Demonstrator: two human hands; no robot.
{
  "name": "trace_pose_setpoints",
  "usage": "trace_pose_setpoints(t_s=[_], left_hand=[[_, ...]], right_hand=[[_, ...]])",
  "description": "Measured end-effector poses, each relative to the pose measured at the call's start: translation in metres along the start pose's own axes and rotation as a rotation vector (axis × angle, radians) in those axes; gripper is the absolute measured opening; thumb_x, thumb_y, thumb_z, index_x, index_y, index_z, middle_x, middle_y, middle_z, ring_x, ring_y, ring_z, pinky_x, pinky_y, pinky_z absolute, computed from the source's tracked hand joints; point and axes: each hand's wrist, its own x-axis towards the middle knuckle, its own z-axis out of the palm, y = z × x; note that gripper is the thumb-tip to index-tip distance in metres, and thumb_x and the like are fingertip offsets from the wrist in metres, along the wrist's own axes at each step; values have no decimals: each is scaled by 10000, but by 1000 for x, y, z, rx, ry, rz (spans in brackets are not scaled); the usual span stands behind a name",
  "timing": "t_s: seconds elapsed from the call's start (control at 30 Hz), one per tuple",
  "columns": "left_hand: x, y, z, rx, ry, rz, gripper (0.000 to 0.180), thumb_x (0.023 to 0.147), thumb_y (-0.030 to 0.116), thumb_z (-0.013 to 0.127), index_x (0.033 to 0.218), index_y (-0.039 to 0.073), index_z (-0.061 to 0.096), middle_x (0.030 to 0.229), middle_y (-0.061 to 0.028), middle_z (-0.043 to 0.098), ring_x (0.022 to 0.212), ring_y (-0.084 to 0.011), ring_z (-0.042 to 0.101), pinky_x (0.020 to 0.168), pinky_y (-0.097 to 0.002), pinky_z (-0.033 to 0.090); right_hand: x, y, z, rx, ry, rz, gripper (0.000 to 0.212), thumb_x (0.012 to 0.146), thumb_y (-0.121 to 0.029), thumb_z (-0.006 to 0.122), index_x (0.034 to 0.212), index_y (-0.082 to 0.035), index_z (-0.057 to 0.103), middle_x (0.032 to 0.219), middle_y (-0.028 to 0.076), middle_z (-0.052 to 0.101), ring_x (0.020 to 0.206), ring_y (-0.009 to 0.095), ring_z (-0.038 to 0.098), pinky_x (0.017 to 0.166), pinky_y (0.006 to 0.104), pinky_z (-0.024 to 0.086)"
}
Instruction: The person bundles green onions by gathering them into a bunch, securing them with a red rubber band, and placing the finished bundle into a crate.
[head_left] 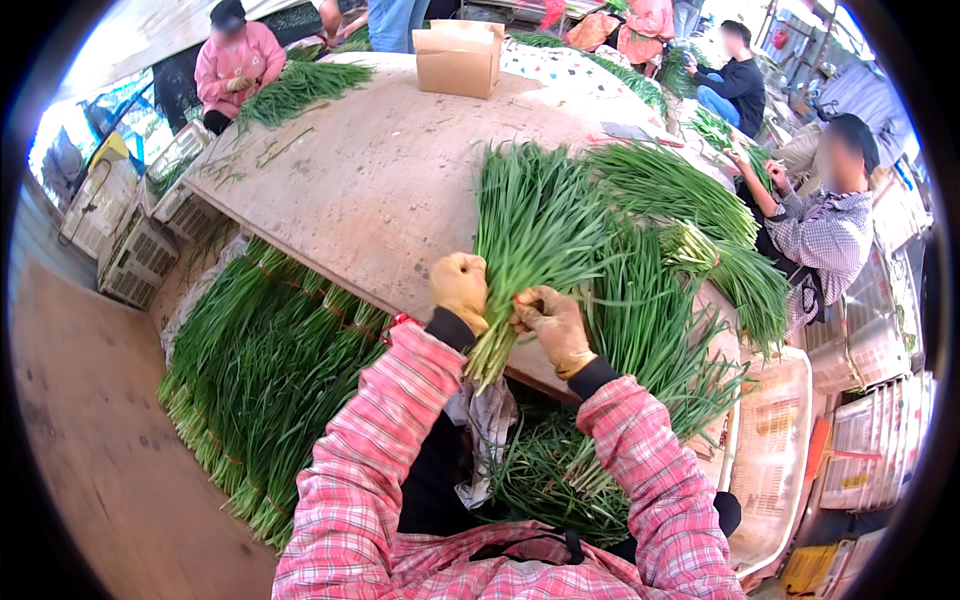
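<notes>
my pink plaid sleeves (355, 450) crossed the lower frame; at centre, my right hand (553, 325) pinched a red band (516, 298), my left hand (461, 290) curled against the green bunch (535, 215): apparently binding, snugging needed next.

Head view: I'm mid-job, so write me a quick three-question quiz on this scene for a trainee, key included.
1. True or false: the left hand and the right hand are both at the same bundle of green stalks.
2. Which stands on the far part of the table?
A) a metal bucket
B) a cardboard box
C) a lamp
3. Fill in: the big pile of green bundles below the table's edge lies to the person's ____.

Key: 1 true; 2 B; 3 left.
</notes>
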Motion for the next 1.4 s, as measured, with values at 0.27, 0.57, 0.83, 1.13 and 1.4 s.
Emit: trace_pose_setpoints(t_s=[0.27, 0.57, 0.83, 1.13, 1.4], left_hand=[[-26, -6, -7, 159, 35, 50, 114, 791, 123, 624, 771, 17, 662, 707, -160, 641, 674, -289, 623, 642, -384, 479], [-38, -27, 7, 729, -40, 442, 424, 638, 365, 700, 778, -14, 576, 880, -190, 560, 956, -367, 519, 835, -434, 423], [-22, -74, 21, -1470, -414, -291, 169, 872, 213, 471, 768, 87, 513, 725, -31, 519, 698, -190, 545, 675, -320, 473], [-26, -66, 15, -421, 2, 76, 26, 884, 23, 546, 865, 21, 528, 735, -10, 536, 597, -99, 492, 534, -227, 415], [-16, -78, 2, -331, -19, 22, 110, 925, 106, 562, 910, -1, 579, 768, -33, 587, 622, -112, 519, 578, -256, 459]], right_hand=[[11, 7, 34, -12, 58, -9, 36, 872, -19, 569, 842, -2, 578, 689, 27, 579, 606, 110, 540, 555, 257, 452], [-26, 18, 20, -172, 17, -376, 57, 806, -22, 615, 844, -47, 580, 789, 12, 586, 770, 106, 554, 722, 245, 468], [16, 30, 48, 149, 61, -211, 114, 787, 73, 520, 849, -7, 572, 721, 30, 569, 664, 117, 526, 598, 260, 435], [37, 26, 54, 97, 72, -19, 80, 802, 47, 522, 852, 14, 576, 676, 42, 573, 548, 114, 524, 532, 261, 430], [28, 25, 58, -123, 192, -94, 64, 787, -93, 571, 796, -31, 589, 674, 120, 605, 609, 240, 595, 559, 361, 459]])
